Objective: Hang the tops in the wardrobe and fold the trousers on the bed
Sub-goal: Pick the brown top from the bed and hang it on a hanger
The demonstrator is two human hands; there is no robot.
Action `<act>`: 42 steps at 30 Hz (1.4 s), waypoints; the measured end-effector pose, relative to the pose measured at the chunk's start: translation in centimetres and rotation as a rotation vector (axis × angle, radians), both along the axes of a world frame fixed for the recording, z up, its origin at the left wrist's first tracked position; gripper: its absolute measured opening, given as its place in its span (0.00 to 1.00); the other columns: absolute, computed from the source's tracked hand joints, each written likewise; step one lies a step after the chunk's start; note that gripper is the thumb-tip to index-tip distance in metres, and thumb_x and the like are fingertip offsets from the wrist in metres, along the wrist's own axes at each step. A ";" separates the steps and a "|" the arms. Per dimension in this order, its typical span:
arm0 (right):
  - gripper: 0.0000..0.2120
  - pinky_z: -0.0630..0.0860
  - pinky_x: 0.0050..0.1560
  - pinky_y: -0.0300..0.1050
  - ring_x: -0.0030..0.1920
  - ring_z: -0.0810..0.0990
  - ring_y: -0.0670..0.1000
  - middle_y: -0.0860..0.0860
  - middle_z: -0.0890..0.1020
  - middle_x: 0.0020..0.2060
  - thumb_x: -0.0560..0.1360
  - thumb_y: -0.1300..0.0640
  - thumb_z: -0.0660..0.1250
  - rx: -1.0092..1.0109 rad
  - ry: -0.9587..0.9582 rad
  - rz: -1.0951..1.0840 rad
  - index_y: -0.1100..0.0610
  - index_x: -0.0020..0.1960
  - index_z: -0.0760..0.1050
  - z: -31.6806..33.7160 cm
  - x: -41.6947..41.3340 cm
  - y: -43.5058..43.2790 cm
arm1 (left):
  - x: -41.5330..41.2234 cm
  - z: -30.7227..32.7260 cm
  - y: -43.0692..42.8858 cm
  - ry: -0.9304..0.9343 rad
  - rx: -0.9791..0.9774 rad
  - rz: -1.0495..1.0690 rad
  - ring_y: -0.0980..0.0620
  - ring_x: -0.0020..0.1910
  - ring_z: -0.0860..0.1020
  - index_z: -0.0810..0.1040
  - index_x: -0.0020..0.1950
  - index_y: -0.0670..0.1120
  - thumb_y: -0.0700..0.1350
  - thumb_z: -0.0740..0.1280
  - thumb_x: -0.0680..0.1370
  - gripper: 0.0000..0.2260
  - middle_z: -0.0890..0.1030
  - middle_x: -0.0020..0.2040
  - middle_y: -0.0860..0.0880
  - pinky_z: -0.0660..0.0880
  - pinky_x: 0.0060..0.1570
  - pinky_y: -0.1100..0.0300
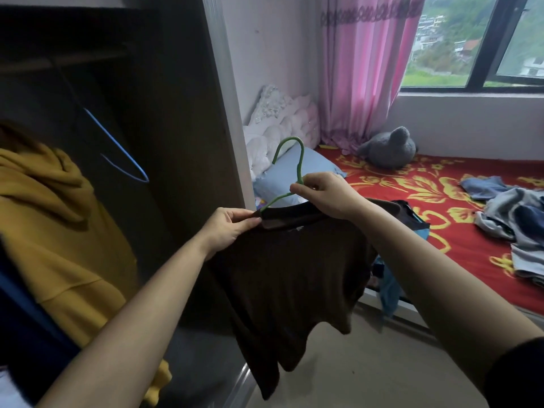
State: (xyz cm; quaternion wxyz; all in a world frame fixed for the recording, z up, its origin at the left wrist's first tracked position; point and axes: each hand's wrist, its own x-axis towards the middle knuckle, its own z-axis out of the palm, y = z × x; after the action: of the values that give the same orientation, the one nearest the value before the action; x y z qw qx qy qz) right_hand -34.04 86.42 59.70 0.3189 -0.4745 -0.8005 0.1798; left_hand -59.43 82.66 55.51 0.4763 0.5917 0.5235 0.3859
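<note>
A dark brown top (pixel 282 275) hangs on a green hanger (pixel 297 160) in front of me. My left hand (pixel 226 228) pinches the top's left shoulder at the hanger's end. My right hand (pixel 323 192) grips the hanger at the base of its hook, by the collar. The open wardrobe (pixel 164 83) is on the left, with a mustard hoodie (pixel 59 219) hanging inside and an empty blue hanger (pixel 117 148) on the rail. A pile of blue and grey clothes (pixel 512 213) lies on the red bed (pixel 406 184) at the right.
A grey plush toy (pixel 388 148) and a blue pillow (pixel 297 169) lie at the bed's head, near a white headboard (pixel 276 128). Pink curtains (pixel 362 69) hang beside the window (pixel 482 39). More clothing (pixel 388 290) drapes over the bed's edge. Beige floor (pixel 382 372) lies below.
</note>
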 end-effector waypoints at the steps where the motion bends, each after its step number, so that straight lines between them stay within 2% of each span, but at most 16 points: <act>1: 0.23 0.64 0.35 0.47 0.30 0.67 0.49 0.51 0.70 0.28 0.80 0.45 0.66 0.005 -0.005 0.013 0.59 0.34 0.72 0.0 -0.2 0.1 | -0.1 0.0 0.0 -0.028 0.029 0.013 0.48 0.47 0.85 0.85 0.54 0.45 0.42 0.72 0.76 0.08 0.86 0.48 0.44 0.79 0.41 0.64; 3: 0.22 0.64 0.34 0.47 0.29 0.66 0.48 0.49 0.68 0.26 0.80 0.45 0.66 0.008 -0.020 0.051 0.54 0.31 0.69 0.1 -0.7 0.1 | -0.4 0.2 0.0 -0.061 0.089 0.026 0.49 0.46 0.85 0.86 0.51 0.46 0.40 0.75 0.73 0.08 0.86 0.47 0.44 0.80 0.42 0.64; 8: 0.21 0.65 0.35 0.45 0.29 0.69 0.45 0.47 0.73 0.28 0.80 0.41 0.64 0.086 -0.069 0.106 0.55 0.35 0.74 1.2 -3.9 0.8 | -3.3 1.7 0.5 -0.040 0.270 0.161 0.51 0.46 0.85 0.87 0.47 0.52 0.41 0.77 0.71 0.08 0.87 0.45 0.48 0.79 0.44 0.64; 12: 0.15 0.73 0.45 0.42 0.40 0.79 0.43 0.41 0.82 0.42 0.81 0.43 0.62 0.111 -0.138 0.151 0.51 0.58 0.82 3.4 -7.0 1.4 | -8.0 3.4 0.9 -0.019 0.358 0.274 0.53 0.46 0.85 0.87 0.45 0.52 0.43 0.78 0.70 0.06 0.87 0.45 0.50 0.79 0.46 0.65; 16: 0.09 0.74 0.33 0.33 0.30 0.82 0.43 0.46 0.84 0.34 0.80 0.48 0.66 -0.044 -0.072 0.324 0.50 0.53 0.83 5.7 -11.5 1.9 | -13.0 5.2 1.8 0.278 0.395 0.292 0.63 0.41 0.83 0.84 0.41 0.56 0.43 0.77 0.71 0.08 0.85 0.40 0.59 0.74 0.42 0.72; 18: 0.08 0.76 0.36 0.37 0.31 0.82 0.45 0.49 0.84 0.34 0.79 0.49 0.67 -0.114 0.002 0.381 0.51 0.52 0.83 5.7 -14.6 1.8 | -16.0 5.8 2.2 0.436 0.386 0.315 0.66 0.41 0.81 0.82 0.40 0.59 0.44 0.77 0.71 0.09 0.84 0.39 0.61 0.73 0.42 0.73; 20: 0.07 0.77 0.39 0.46 0.32 0.79 0.51 0.53 0.82 0.32 0.79 0.53 0.68 -0.240 0.175 0.441 0.54 0.51 0.84 5.3 -18.0 1.4 | -18.8 6.3 2.1 0.591 0.405 0.373 0.65 0.43 0.80 0.82 0.43 0.59 0.45 0.76 0.73 0.08 0.83 0.41 0.62 0.75 0.45 0.69; 22: 0.07 0.78 0.41 0.50 0.33 0.78 0.52 0.54 0.81 0.32 0.79 0.57 0.68 -0.363 0.353 0.513 0.58 0.52 0.84 5.3 -21.5 1.3 | -21.6 7.2 2.0 0.748 0.454 0.439 0.58 0.51 0.79 0.83 0.50 0.56 0.46 0.74 0.74 0.07 0.82 0.49 0.57 0.77 0.54 0.58; 25: 0.09 0.76 0.48 0.52 0.38 0.79 0.52 0.56 0.83 0.40 0.76 0.61 0.70 -0.467 0.490 0.604 0.58 0.56 0.84 6.3 -26.4 1.7 | -25.7 10.0 1.8 0.959 0.495 0.511 0.47 0.63 0.73 0.79 0.63 0.51 0.49 0.71 0.76 0.15 0.75 0.64 0.47 0.71 0.64 0.52; 27: 0.12 0.76 0.51 0.52 0.44 0.79 0.53 0.58 0.83 0.45 0.74 0.61 0.71 -0.468 0.564 0.637 0.57 0.56 0.84 7.5 -29.3 2.2 | -28.4 12.5 1.7 1.018 0.487 0.606 0.43 0.69 0.67 0.72 0.71 0.50 0.51 0.70 0.77 0.23 0.68 0.71 0.44 0.65 0.68 0.50; 30: 0.12 0.78 0.48 0.43 0.44 0.80 0.49 0.56 0.84 0.46 0.74 0.60 0.71 -0.425 0.675 0.616 0.54 0.57 0.83 9.5 -32.6 3.7 | -31.9 16.0 1.7 1.115 0.478 0.749 0.38 0.74 0.57 0.63 0.76 0.49 0.51 0.67 0.78 0.28 0.61 0.75 0.41 0.58 0.71 0.41; 33: 0.10 0.77 0.46 0.40 0.44 0.80 0.48 0.56 0.82 0.44 0.77 0.62 0.68 -0.390 0.694 0.633 0.53 0.56 0.82 11.5 -35.8 5.7 | -34.3 18.5 1.9 1.237 0.391 0.860 0.35 0.70 0.64 0.63 0.74 0.45 0.52 0.64 0.79 0.25 0.67 0.70 0.36 0.61 0.69 0.39; 35: 0.07 0.77 0.43 0.37 0.40 0.79 0.47 0.55 0.81 0.41 0.79 0.62 0.67 -0.374 0.701 0.654 0.53 0.53 0.81 12.7 -38.2 6.8 | -35.7 19.6 2.3 1.294 0.363 0.916 0.34 0.70 0.66 0.65 0.72 0.42 0.53 0.63 0.79 0.25 0.69 0.70 0.35 0.63 0.69 0.38; 37: 0.09 0.78 0.41 0.34 0.40 0.80 0.46 0.56 0.81 0.42 0.80 0.61 0.66 -0.386 0.723 0.678 0.59 0.59 0.79 13.5 -40.5 7.9 | -36.7 20.2 2.7 1.370 0.400 0.963 0.39 0.78 0.52 0.56 0.79 0.43 0.52 0.65 0.76 0.35 0.55 0.79 0.39 0.52 0.75 0.36; 39: 0.19 0.78 0.43 0.32 0.44 0.82 0.43 0.55 0.82 0.51 0.81 0.60 0.65 -0.422 0.725 0.700 0.63 0.70 0.71 14.1 -42.4 9.3 | -37.5 20.1 3.1 1.406 0.447 1.007 0.45 0.79 0.43 0.48 0.80 0.44 0.51 0.68 0.74 0.42 0.46 0.81 0.44 0.44 0.75 0.36; 42: 0.23 0.80 0.54 0.37 0.55 0.81 0.49 0.57 0.78 0.64 0.82 0.62 0.63 -0.471 0.651 0.708 0.64 0.75 0.64 14.2 -45.4 11.4 | -37.9 19.1 3.5 1.453 0.487 1.062 0.46 0.79 0.44 0.48 0.81 0.44 0.49 0.69 0.73 0.43 0.48 0.81 0.45 0.44 0.75 0.37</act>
State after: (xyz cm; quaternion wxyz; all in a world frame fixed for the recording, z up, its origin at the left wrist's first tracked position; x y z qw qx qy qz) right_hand -79.41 97.85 73.86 0.3554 -0.1536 -0.7095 0.5888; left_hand -97.30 86.15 74.62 -0.3444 0.4545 0.7997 0.1876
